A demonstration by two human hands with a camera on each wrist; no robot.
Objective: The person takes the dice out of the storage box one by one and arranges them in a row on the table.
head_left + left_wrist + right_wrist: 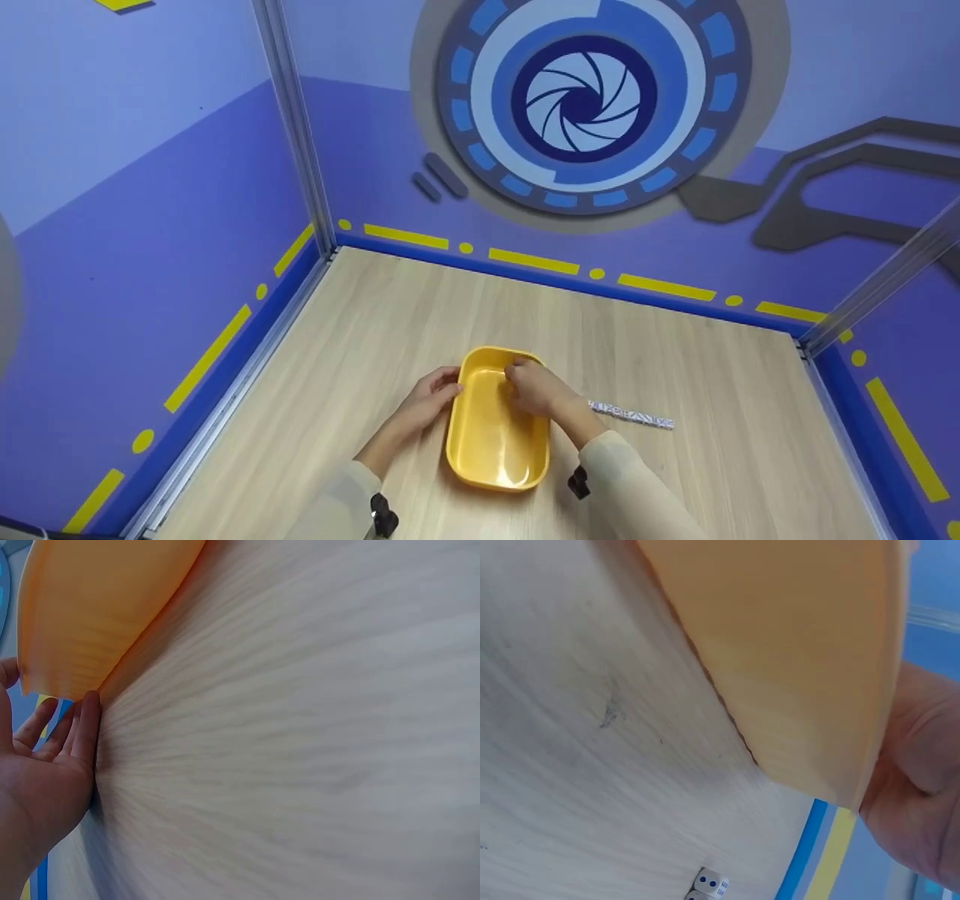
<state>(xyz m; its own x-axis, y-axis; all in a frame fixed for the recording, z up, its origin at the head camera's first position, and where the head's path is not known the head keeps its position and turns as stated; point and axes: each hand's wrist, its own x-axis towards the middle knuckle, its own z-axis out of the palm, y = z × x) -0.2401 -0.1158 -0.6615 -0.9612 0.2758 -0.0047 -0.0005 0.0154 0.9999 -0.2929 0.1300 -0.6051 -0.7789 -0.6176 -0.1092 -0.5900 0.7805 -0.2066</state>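
A yellow rectangular tray (491, 435) with rounded corners and raised walls stands on the table. My left hand (427, 401) is at its left wall; in the left wrist view, the fingers (86, 727) extend fairly straight against the outside of the tray (105, 615), with the thumb near the rim. Over the right rim reaches my right hand (538, 386), its fingers bent down inside the tray near the far right corner. Whether those fingertips hold anything is hidden, and the tray wall (802, 675) covers them in the right wrist view.
Right of the tray, partly behind the right forearm, lies a row of small white dice (634, 415); dark pips show on one die (707, 881). Printed blue panels (360, 150) border the wooden table (712, 390) at the back and sides.
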